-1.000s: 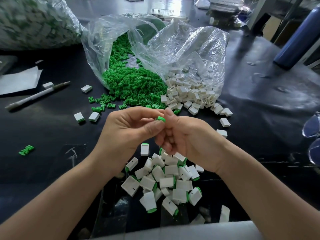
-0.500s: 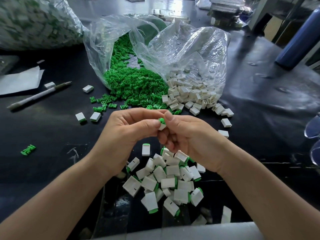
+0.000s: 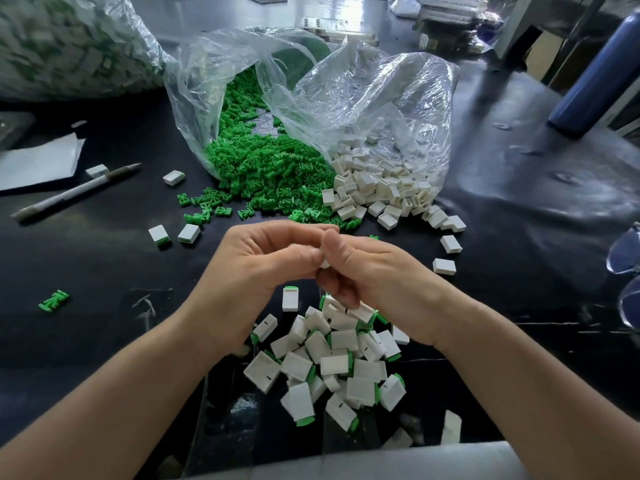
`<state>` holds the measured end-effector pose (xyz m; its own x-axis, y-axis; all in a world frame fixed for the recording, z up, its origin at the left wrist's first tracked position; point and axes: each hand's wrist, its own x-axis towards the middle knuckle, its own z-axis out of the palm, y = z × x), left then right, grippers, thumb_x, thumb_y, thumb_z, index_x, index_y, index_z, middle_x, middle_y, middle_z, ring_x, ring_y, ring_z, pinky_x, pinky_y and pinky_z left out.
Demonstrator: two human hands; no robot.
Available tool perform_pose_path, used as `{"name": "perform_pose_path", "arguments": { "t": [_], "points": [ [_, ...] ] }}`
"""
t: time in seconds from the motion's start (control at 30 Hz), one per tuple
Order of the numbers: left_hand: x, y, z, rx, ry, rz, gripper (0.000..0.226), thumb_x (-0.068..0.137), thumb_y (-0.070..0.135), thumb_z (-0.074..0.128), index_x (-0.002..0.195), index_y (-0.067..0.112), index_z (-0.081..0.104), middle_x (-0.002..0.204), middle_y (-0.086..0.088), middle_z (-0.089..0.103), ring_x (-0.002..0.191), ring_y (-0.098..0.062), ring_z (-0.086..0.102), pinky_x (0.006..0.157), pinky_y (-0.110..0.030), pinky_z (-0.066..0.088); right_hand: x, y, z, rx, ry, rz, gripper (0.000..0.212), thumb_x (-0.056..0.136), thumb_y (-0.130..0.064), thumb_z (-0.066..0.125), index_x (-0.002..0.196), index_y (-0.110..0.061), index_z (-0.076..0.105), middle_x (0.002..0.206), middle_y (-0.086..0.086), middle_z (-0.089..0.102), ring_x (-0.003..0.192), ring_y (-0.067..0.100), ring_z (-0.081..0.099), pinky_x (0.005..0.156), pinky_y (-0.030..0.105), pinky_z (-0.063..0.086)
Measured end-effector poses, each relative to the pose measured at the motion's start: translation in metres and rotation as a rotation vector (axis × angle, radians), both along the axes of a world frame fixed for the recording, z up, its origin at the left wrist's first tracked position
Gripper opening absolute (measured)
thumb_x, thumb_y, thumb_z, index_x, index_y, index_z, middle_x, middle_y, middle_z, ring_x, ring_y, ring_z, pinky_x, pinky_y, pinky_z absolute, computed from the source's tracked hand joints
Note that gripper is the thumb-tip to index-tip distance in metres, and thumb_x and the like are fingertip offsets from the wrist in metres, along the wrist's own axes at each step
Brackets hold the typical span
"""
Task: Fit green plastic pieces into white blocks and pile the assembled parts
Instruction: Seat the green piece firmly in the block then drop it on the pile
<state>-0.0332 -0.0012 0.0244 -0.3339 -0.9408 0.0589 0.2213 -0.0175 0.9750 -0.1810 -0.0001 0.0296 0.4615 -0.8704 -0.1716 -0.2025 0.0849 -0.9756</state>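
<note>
Lying open, clear bags (image 3: 381, 91) hold green pcs (image 3: 270, 168), white blocks (image 3: 381, 185).

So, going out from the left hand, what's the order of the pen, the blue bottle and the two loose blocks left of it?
1. The two assembled blocks, just up-left of the left hand.
2. The pen, farther out to the left.
3. The blue bottle, far back on the right.

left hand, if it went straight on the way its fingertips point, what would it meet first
The left hand points right at the white block it pinches; just behind that is the right hand, seemingly at the same depth.
</note>
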Motion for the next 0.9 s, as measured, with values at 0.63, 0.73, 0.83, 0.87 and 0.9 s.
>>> {"name": "perform_pose_path", "arguments": {
  "t": [0.63, 0.73, 0.83, 0.87, 0.9],
  "points": [
    [0.002, -0.004, -0.004, 0.062, 0.026, 0.086, 0.039, 0.062, 0.002, 0.065, 0.100, 0.010, 0.060, 0.091, -0.010, 0.074, 0.079, -0.023, 0.071, 0.066, -0.029, 0.057, 0.009, 0.002, -0.007, -0.096, 0.061, -0.095, 0.033, 0.099, -0.026, 0.033, 0.071, -0.023, 0.050, 0.047, -0.026, 0.048, 0.049, -0.006, 0.042, 0.062, 0.021, 0.029],
    [0.002, -0.003, -0.003, 0.066, 0.033, 0.084, 0.040, 0.061, 0.002, 0.065, 0.100, 0.010, 0.060, 0.090, -0.009, 0.074, 0.079, -0.022, 0.071, 0.068, -0.029, 0.057, 0.010, 0.002, -0.007, -0.109, 0.053, -0.117, 0.036, 0.098, -0.024, 0.035, 0.064, -0.026, 0.046, 0.049, -0.020, 0.048, 0.052, -0.003, 0.041, 0.064, 0.025, 0.030],
    [0.002, -0.003, -0.003, 0.066, 0.031, 0.083, 0.041, 0.061, 0.001, 0.064, 0.100, 0.011, 0.060, 0.090, -0.009, 0.074, 0.080, -0.022, 0.071, 0.069, -0.029, 0.058, 0.011, 0.002, -0.007, -0.139, 0.105, -0.116, 0.032, 0.098, -0.026, 0.035, 0.070, -0.017, 0.047, 0.059, -0.011, 0.039, 0.058, 0.006, 0.034, 0.067, 0.034, 0.030],
    [0.002, -0.003, -0.003, 0.063, 0.028, 0.083, 0.041, 0.061, 0.001, 0.064, 0.100, 0.011, 0.060, 0.090, -0.008, 0.074, 0.080, -0.022, 0.071, 0.069, -0.030, 0.058, 0.011, 0.002, -0.007, -0.141, 0.107, -0.119, 0.031, 0.098, -0.026, 0.035, 0.071, -0.017, 0.048, 0.061, -0.010, 0.038, 0.058, 0.007, 0.034, 0.068, 0.035, 0.030],
    [0.003, -0.003, -0.003, 0.060, 0.027, 0.082, 0.041, 0.061, 0.001, 0.064, 0.100, 0.011, 0.060, 0.090, -0.008, 0.074, 0.081, -0.022, 0.071, 0.070, -0.030, 0.058, 0.011, 0.003, -0.006, -0.141, 0.104, -0.123, 0.031, 0.098, -0.026, 0.035, 0.071, -0.017, 0.048, 0.061, -0.010, 0.038, 0.058, 0.006, 0.034, 0.068, 0.034, 0.030]
  ]
}}
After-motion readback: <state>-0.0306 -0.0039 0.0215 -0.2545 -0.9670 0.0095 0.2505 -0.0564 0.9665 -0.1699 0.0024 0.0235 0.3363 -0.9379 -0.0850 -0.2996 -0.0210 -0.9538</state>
